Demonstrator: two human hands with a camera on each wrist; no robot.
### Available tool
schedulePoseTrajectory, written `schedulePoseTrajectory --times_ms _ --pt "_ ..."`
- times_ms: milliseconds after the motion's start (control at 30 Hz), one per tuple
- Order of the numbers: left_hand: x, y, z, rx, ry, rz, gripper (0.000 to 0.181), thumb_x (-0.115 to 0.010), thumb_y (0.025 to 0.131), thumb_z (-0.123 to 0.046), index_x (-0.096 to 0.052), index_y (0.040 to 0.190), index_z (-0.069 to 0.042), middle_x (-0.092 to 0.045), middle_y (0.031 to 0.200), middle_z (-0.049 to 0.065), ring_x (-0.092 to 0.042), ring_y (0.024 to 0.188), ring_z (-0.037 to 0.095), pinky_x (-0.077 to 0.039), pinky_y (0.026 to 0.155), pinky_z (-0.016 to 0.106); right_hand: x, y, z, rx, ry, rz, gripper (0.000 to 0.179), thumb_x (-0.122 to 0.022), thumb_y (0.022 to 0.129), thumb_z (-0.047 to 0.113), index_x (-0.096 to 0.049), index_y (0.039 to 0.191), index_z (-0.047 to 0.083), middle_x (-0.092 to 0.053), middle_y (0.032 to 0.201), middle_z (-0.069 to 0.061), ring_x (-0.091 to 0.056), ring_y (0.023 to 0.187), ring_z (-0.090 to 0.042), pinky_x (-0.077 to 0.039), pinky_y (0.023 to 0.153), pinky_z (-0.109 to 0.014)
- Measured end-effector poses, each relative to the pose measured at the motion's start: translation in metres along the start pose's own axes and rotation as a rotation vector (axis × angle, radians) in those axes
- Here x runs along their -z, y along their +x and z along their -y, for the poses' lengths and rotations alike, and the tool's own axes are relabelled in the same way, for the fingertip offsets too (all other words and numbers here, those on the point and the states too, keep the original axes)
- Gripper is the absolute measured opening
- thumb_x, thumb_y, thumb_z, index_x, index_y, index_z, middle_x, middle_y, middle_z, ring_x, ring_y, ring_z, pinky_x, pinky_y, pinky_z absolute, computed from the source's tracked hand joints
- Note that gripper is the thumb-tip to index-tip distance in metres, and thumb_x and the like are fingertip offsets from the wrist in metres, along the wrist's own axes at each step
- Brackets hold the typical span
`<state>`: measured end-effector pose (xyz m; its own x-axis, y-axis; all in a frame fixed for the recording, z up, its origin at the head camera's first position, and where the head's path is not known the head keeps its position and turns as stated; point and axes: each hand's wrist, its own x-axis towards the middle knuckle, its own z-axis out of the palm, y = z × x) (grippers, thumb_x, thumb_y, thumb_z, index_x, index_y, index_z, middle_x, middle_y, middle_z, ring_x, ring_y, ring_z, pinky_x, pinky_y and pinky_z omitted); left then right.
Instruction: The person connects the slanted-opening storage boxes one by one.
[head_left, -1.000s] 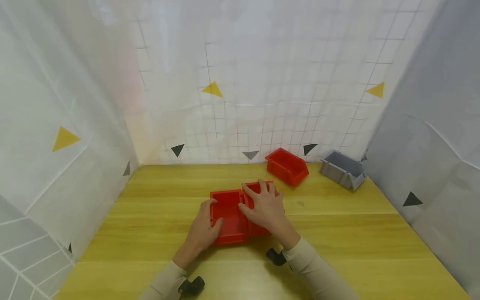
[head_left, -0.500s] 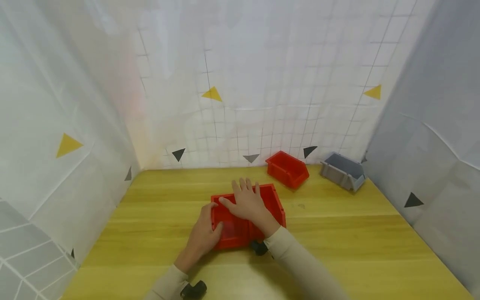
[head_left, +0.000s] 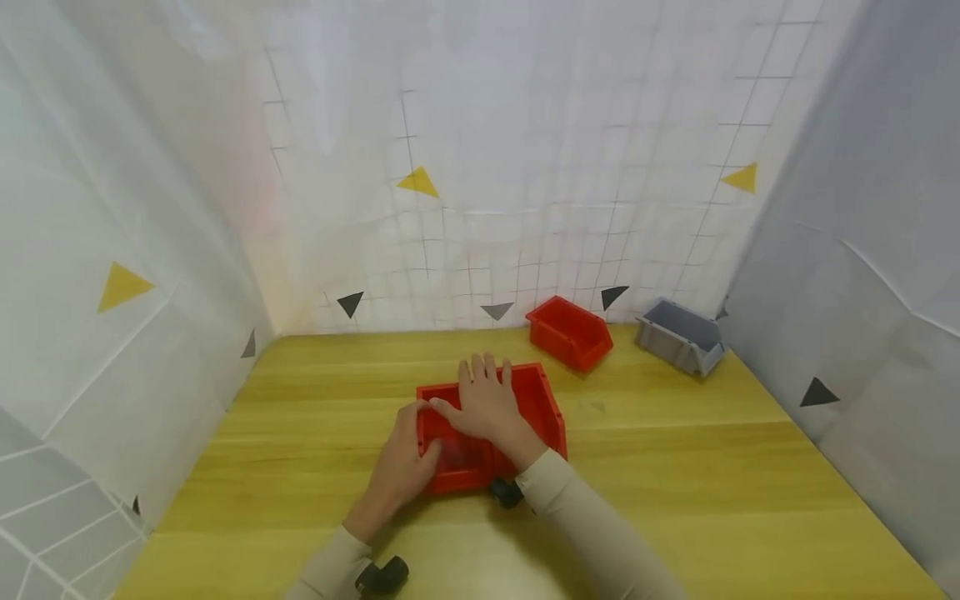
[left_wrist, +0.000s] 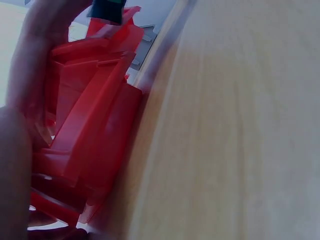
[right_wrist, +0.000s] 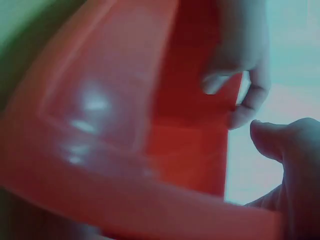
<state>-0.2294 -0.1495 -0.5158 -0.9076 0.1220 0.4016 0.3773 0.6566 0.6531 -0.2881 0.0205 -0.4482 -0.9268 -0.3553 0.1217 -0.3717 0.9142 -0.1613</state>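
Note:
Two red plastic storage bins sit side by side on the table, their walls meeting. My left hand (head_left: pixel 401 462) grips the side wall of the left red bin (head_left: pixel 457 481), thumb inside it. Over the place where the bins meet, my right hand (head_left: pixel 483 404) lies with its fingers stretched out toward the far rims and its thumb pointing left. It covers part of both bins, including the right red bin (head_left: pixel 542 404). The left wrist view shows a red bin (left_wrist: pixel 90 115) close up beside the wood; in the right wrist view a bin wall (right_wrist: pixel 95 110) fills the left side.
A third red bin (head_left: pixel 570 333) stands near the back wall, and a grey bin (head_left: pixel 681 336) is to its right. White sheeting (head_left: pixel 480 125) encloses the wooden table (head_left: pixel 675 483) at the back and sides.
My right hand has shifted left from the right bin to the place where both bins meet, its fingers straightening. My left hand keeps its grip on the left bin.

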Motion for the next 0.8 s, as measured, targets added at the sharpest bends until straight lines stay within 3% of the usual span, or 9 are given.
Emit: schedulePoseTrajectory --times_ms 233,433,800 --pt "0.001 0.0 -0.001 -0.001 -0.022 0.02 0.055 -0.066 0.093 -0.014 -0.042 0.142 -0.007 -0.05 0.143 0.012 -0.057 0.119 0.03 -0.048 0.104 0.052 -0.022 0.001 -0.004 -0.017 0.002 0.003 0.092 -0.051 0.097 0.067 -0.03 0.162 0.005 -0.031 0.164 -0.021 -0.022 0.151 -0.042 -0.007 0.12 -0.064" --pt "0.001 0.0 0.0 0.001 -0.012 -0.002 0.054 -0.066 0.092 -0.013 -0.043 0.141 -0.009 -0.051 0.141 0.012 -0.058 0.116 0.029 -0.05 0.102 0.052 -0.021 0.002 -0.004 0.0 0.018 -0.006 0.092 -0.053 0.097 0.065 -0.03 0.162 0.004 -0.032 0.163 -0.023 -0.023 0.15 -0.043 -0.007 0.119 -0.065" --pt "0.003 0.002 -0.003 0.02 -0.01 0.02 0.056 -0.066 0.092 -0.015 -0.042 0.142 -0.008 -0.049 0.143 0.012 -0.057 0.116 0.029 -0.05 0.101 0.051 -0.02 0.002 -0.006 0.01 0.078 -0.013 0.091 -0.056 0.097 0.063 -0.031 0.162 0.005 -0.033 0.162 -0.022 -0.024 0.149 -0.042 -0.005 0.119 -0.065"
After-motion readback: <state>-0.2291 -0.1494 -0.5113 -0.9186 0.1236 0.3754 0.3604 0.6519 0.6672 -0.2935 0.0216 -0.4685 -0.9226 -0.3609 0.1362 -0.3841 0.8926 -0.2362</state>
